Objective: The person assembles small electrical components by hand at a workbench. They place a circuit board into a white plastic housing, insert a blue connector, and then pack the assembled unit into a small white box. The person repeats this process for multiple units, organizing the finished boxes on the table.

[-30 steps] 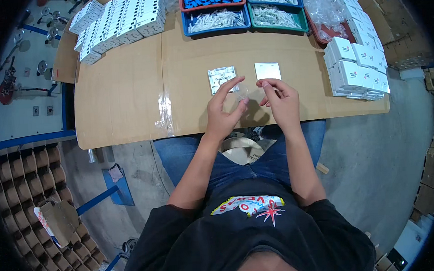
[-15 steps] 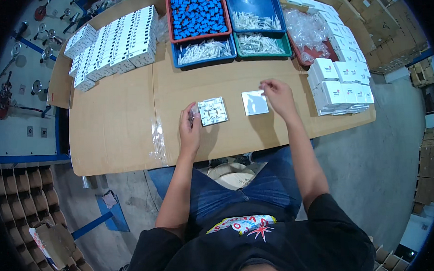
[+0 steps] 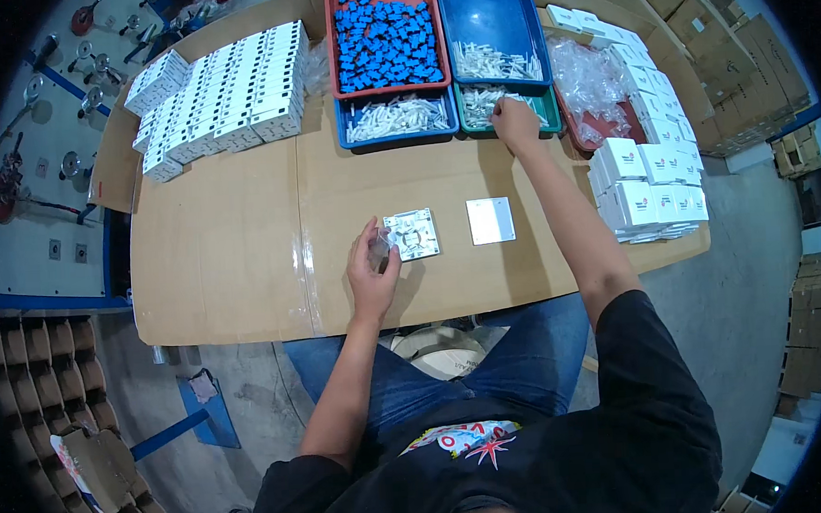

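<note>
My left hand (image 3: 372, 275) is curled round a crumpled piece of clear plastic film (image 3: 379, 249). Its fingertips are beside the left edge of a square white wall-plate frame (image 3: 413, 235), which lies with its ribbed side up. To the right of that, a smooth square white cover plate (image 3: 491, 221) lies flat on the cardboard. My right hand (image 3: 517, 124) is at the front of the green tray (image 3: 554, 110), its fingers bent down among small white plastic plugs (image 3: 483, 104). Whatever is between those fingertips is too small to make out.
A red tray (image 3: 333, 47) holds blue pieces; two blue trays (image 3: 449, 13) hold white plugs. Stacks of white boxed units (image 3: 225, 90) stand at the far left, and white boxes (image 3: 644, 188) at the right. Clear bags (image 3: 587, 75) fill a red tray behind those boxes.
My right hand has moved away from the cover plate, forward to the green tray. My left hand stays beside the frame with the clear film. The whole view has shifted slightly.
</note>
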{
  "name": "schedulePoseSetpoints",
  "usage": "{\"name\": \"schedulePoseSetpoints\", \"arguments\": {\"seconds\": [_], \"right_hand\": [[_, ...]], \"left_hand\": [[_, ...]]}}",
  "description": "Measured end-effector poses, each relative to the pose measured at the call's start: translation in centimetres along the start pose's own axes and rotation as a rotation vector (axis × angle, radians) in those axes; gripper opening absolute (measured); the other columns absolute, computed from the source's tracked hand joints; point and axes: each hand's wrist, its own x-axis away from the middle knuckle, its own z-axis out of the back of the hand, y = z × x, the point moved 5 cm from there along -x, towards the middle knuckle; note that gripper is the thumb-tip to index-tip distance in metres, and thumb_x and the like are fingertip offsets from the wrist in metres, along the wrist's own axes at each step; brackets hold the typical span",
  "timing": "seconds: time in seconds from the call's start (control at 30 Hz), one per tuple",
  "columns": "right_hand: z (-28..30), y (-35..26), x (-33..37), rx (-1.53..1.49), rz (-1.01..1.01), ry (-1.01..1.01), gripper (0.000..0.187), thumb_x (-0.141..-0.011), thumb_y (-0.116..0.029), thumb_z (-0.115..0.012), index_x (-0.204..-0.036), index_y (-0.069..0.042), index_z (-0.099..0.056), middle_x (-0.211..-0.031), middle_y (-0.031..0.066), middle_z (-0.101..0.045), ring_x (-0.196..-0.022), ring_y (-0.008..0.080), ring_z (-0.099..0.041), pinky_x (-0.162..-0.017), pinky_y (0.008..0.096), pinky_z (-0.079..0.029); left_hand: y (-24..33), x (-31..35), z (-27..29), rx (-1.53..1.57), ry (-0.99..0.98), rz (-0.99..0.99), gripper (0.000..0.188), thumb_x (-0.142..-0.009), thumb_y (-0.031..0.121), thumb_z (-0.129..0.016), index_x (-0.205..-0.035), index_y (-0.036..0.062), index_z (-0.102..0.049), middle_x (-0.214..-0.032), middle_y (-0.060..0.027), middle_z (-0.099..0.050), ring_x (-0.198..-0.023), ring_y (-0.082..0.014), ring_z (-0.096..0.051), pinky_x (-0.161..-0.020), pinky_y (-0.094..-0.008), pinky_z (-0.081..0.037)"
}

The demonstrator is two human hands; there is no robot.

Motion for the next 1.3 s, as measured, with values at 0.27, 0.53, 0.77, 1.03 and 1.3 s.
{"name": "schedulePoseSetpoints", "arguments": {"seconds": [0.27,0.53,0.77,1.03,1.3], "right_hand": [[-1.6,1.4,-1.1,-0.174,0.055,0.168,0.012,-0.085,-0.015,-0.069,-0.091,-0.006,-0.074,-0.094,0.0204,-0.075,-0.09,0.0421,-0.072,-0.08,0.0513,-0.057],[0.2,2.5,-0.8,-0.337,0.149,0.174,0.016,-0.086,-0.014,-0.071,-0.098,-0.005,-0.077,-0.094,0.0198,-0.075,-0.089,0.0388,-0.073,-0.08,0.0458,-0.057],[1.9,2.9,0.1,-0.426,0.123,0.188,0.015,-0.089,-0.02,-0.075,-0.1,-0.01,-0.079,-0.096,0.0165,-0.076,-0.093,0.0359,-0.074,-0.083,0.0424,-0.056],[1.3,-3.8,7.3,-0.977,0.073,-0.002,0.015,-0.097,-0.013,-0.071,-0.105,-0.003,-0.078,-0.092,0.0051,-0.077,-0.076,0.0114,-0.07,-0.065,0.0256,-0.053],[-0.6,-15.4,21.1,-1.08,0.148,-0.297,0.015,-0.095,-0.013,-0.074,-0.103,-0.001,-0.075,-0.095,0.0052,-0.075,-0.079,0.012,-0.066,-0.07,0.0261,-0.052]], "left_hand": [[1.1,-0.3,0.1,-0.044,-0.004,-0.054,0.045,-0.089,-0.002,-0.073,-0.133,-0.0015,-0.063,-0.124,-0.0149,-0.067,-0.115,-0.0252,-0.066,-0.101,-0.0363,-0.053],[1.3,-0.1,0.4,-0.082,0.02,-0.046,0.043,-0.091,-0.001,-0.072,-0.132,-0.0016,-0.062,-0.125,-0.0136,-0.067,-0.119,-0.0237,-0.065,-0.103,-0.0349,-0.051],[1.3,-0.1,0.7,-0.107,0.029,-0.055,0.04,-0.09,0.002,-0.074,-0.129,-0.0008,-0.065,-0.122,-0.0133,-0.069,-0.116,-0.0235,-0.067,-0.103,-0.0347,-0.051],[1.3,-0.1,0.7,-0.134,0.073,-0.149,0.041,-0.086,0.008,-0.08,-0.125,0.0024,-0.069,-0.118,-0.0144,-0.071,-0.11,-0.0299,-0.068,-0.096,-0.0386,-0.053],[1.2,0.1,0.6,-0.145,0.024,-0.179,0.045,-0.085,0.008,-0.08,-0.128,0.0042,-0.069,-0.121,-0.0123,-0.072,-0.114,-0.0278,-0.067,-0.1,-0.0384,-0.051]]}}
